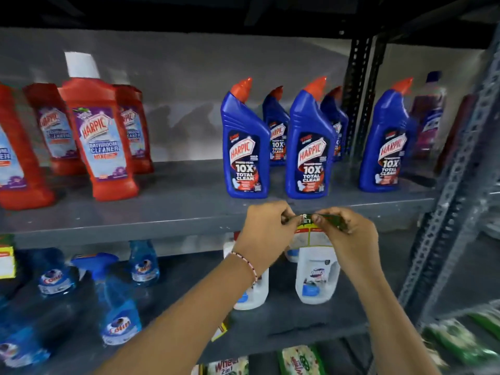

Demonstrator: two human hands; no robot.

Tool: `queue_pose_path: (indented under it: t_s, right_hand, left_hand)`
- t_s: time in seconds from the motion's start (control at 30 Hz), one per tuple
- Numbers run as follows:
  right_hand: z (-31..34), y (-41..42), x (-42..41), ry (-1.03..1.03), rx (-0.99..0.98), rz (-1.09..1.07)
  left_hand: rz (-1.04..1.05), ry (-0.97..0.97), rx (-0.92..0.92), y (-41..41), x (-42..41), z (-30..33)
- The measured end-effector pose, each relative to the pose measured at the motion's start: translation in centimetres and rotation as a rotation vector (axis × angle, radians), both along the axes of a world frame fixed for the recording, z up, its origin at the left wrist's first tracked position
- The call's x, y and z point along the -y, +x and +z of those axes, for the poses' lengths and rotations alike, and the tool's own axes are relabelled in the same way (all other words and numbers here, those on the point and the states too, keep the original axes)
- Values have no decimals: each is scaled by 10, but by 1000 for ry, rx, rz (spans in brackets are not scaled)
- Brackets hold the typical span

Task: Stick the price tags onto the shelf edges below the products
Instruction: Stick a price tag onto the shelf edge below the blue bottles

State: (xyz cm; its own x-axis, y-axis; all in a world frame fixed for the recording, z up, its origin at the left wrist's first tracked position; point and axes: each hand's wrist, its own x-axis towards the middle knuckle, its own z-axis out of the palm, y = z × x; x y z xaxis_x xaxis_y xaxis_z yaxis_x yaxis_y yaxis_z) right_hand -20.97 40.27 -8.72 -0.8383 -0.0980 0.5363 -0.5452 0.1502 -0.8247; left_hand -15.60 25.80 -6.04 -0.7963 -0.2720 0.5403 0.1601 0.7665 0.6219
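A green, yellow and white price tag [308, 228] sits against the grey shelf edge [135, 230], right below the blue Harpic bottles [308, 150]. My left hand [266, 228] pinches the tag's top left corner. My right hand [349, 234] pinches its top right part, where a dark green strip shows between the fingers. Both hands are at the height of the shelf edge, close together. Another tag [6, 259] hangs on the same edge at the far left, under the red Harpic bottles [100, 136].
Blue Colin spray bottles [119, 301] and white jugs [316, 277] stand on the shelf below. Green packets [300, 359] lie lower down. A perforated grey upright [454, 190] bounds the shelf on the right. A purple bottle [430, 115] stands beyond it.
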Motion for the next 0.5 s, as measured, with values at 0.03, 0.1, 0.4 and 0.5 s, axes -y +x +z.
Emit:
queue_pose_path:
  t_s: [0.03, 0.1, 0.4, 0.5]
  right_hand:
    - [2, 0, 3, 1, -5, -16]
    - [5, -1, 8, 13, -11, -57]
    - [-3, -12, 11, -9, -121, -322]
    - [-5, -14, 10, -64, -138, -344]
  left_hand:
    - [4, -18, -12, -1, 2, 1]
    - [5, -20, -30, -2, 5, 3]
    - [130, -73, -5, -5, 8, 6]
    - [211, -147, -3, 2, 13, 6]
